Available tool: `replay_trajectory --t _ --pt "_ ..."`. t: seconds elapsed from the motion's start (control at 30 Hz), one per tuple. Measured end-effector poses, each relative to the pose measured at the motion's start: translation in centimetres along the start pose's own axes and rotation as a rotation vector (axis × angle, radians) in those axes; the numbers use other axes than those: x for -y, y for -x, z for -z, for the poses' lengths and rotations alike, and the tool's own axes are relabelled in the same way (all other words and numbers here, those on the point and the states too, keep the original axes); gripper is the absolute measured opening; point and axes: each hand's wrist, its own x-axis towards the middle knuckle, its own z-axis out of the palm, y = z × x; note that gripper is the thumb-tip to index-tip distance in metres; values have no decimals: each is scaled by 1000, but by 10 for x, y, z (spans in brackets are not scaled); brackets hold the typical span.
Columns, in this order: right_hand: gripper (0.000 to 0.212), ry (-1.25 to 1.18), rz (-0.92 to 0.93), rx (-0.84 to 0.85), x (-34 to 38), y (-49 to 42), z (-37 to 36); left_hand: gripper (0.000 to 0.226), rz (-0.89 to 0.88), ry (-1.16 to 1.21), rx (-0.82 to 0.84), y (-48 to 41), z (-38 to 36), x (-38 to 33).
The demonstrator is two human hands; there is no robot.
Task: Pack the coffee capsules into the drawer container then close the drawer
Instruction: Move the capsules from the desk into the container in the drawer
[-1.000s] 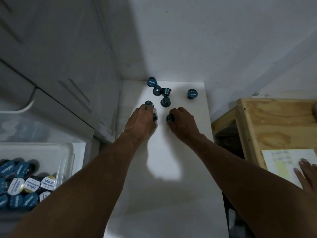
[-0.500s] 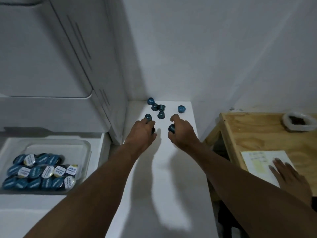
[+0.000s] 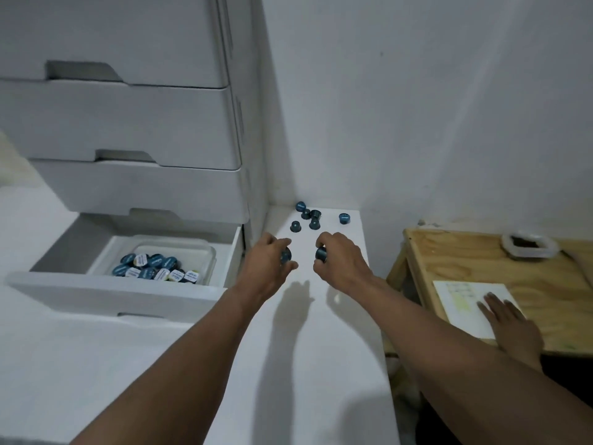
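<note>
Capsule in each hand, drawer open

Your left hand [image 3: 268, 268] has its fingers [image 3: 281, 244] curled round a blue capsule [image 3: 285, 255], and your right hand [image 3: 341, 264] pinches a second capsule [image 3: 321, 254], both over the white surface [image 3: 321, 348]. Six loose capsules [image 3: 314, 224] sit near the wall. The drawer [image 3: 112, 295] on your left is open, and its container [image 3: 192, 248] holds a pile.

The far loose capsules [image 3: 314, 216] and the held capsules [image 3: 321, 254] are dark teal-blue, two with pale lettering. The packed capsules [image 3: 154, 268] at left mix teal bodies with white and yellowish printed lids. Drawer unit [image 3: 128, 123], drawer [image 3: 112, 290] and counter [image 3: 321, 348] are pale grey-white. The table [image 3: 465, 261] at right is light plywood with swirling grain; its paper [image 3: 462, 293] is white with a yellow patch
</note>
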Motion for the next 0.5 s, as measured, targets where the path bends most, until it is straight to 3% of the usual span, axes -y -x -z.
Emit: replay_trajectory --t 0.23,0.37,0.5 --pt "21 -39 49 20 59 24 0 49 75 30 -117 38 38 27" --pt "21 6 79 4 100 20 -14 36 37 6 -149 51 68 63" --pt "20 42 113 -51 155 14 -40 40 8 39 -164 64 105 117"
